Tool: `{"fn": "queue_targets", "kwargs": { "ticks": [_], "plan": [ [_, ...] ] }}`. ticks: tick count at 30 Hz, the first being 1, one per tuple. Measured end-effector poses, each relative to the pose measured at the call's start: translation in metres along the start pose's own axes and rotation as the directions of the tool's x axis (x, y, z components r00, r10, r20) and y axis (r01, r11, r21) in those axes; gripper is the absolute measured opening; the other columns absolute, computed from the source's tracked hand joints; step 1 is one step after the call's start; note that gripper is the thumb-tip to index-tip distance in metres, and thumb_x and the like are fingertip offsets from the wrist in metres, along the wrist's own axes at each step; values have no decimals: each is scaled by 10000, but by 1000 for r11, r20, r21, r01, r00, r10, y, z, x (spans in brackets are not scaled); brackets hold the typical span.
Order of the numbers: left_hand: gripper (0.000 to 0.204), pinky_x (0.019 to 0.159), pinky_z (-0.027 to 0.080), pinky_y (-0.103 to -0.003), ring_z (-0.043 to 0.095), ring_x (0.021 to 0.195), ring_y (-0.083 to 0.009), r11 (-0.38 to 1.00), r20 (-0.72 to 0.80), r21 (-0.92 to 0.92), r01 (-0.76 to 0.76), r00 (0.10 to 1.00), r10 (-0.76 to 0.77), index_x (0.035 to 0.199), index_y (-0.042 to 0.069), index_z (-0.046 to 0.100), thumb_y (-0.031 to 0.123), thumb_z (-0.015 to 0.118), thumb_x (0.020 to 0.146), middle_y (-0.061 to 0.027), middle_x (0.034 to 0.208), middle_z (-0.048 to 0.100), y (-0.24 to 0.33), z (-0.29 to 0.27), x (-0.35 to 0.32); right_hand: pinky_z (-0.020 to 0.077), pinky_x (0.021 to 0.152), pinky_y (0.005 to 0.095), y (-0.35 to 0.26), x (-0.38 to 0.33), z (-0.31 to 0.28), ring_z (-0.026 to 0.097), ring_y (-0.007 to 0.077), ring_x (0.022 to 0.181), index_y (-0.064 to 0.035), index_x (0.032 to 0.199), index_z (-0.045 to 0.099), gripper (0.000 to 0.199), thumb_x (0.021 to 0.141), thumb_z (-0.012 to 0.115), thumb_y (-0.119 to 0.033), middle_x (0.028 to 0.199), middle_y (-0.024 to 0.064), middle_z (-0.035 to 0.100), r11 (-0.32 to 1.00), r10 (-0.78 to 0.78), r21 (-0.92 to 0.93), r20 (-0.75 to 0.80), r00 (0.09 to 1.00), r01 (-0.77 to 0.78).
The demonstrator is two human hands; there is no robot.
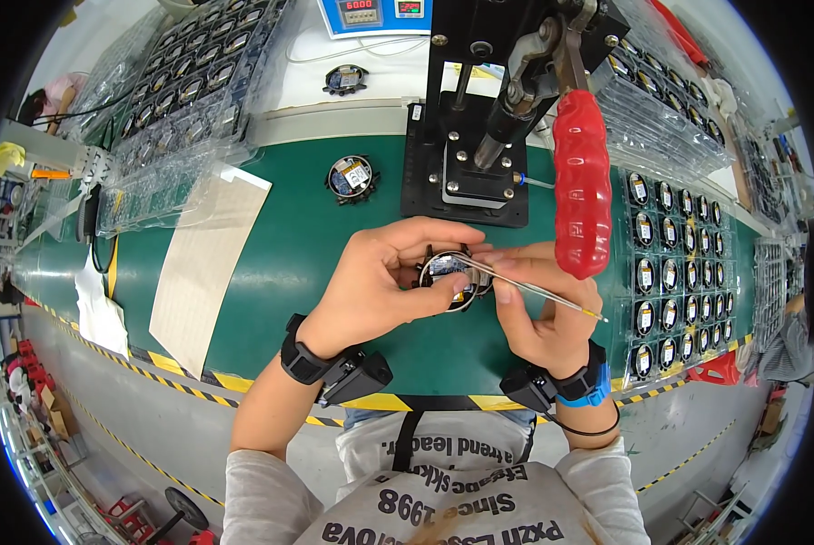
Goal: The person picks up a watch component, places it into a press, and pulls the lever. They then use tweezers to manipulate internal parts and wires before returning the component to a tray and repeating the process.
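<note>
My left hand [371, 282] grips a round watch case [445, 265] with a black rim and an exposed circuit board, tilted above the green mat. Its thumb lies over the lower edge of the case. Closed around a pair of thin metal tweezers [566, 302], my right hand [552, 322] brings their tips to the case's upper right part. Its fingers meet those of the left hand there, so what the tips touch is hidden. A similar watch case [349, 178] lies on the mat farther off to the left.
A black hand press [466, 173] with a red handle [581, 182] stands just beyond my hands, the handle above my right hand. At right lies a clear tray [654, 295] of watch cases. Stacked trays [189, 82] rise at far left, near a pale strip [209, 263].
</note>
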State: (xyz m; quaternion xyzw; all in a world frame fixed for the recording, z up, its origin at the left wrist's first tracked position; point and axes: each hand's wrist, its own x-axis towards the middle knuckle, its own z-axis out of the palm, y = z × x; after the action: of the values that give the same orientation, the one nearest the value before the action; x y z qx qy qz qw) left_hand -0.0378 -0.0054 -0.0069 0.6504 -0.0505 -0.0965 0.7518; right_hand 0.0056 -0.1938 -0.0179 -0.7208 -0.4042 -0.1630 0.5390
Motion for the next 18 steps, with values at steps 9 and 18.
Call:
{"fn": "queue_targets", "kwargs": {
  "ticks": [9, 18],
  "plan": [
    [370, 588, 478, -155, 612, 810, -49, 1000, -7, 3, 3, 1000, -3, 1167, -7, 565, -47, 635, 806, -51, 1007, 657, 3, -2, 0, 532, 624, 306, -1, -4, 0, 667, 244, 746, -17, 947, 594, 239, 733, 679, 47, 874, 140, 655, 996, -65, 61, -17, 998, 66],
    [367, 550, 474, -163, 606, 762, -44, 999, -24, -31, 16, 1000, -17, 1166, 0, 568, -40, 637, 808, -56, 1031, 655, 3, 0, 0, 507, 563, 269, 0, -3, 4, 654, 223, 676, -36, 923, 626, 261, 691, 717, 41, 862, 103, 667, 998, -65, 2, -40, 997, 65]
  ]
}}
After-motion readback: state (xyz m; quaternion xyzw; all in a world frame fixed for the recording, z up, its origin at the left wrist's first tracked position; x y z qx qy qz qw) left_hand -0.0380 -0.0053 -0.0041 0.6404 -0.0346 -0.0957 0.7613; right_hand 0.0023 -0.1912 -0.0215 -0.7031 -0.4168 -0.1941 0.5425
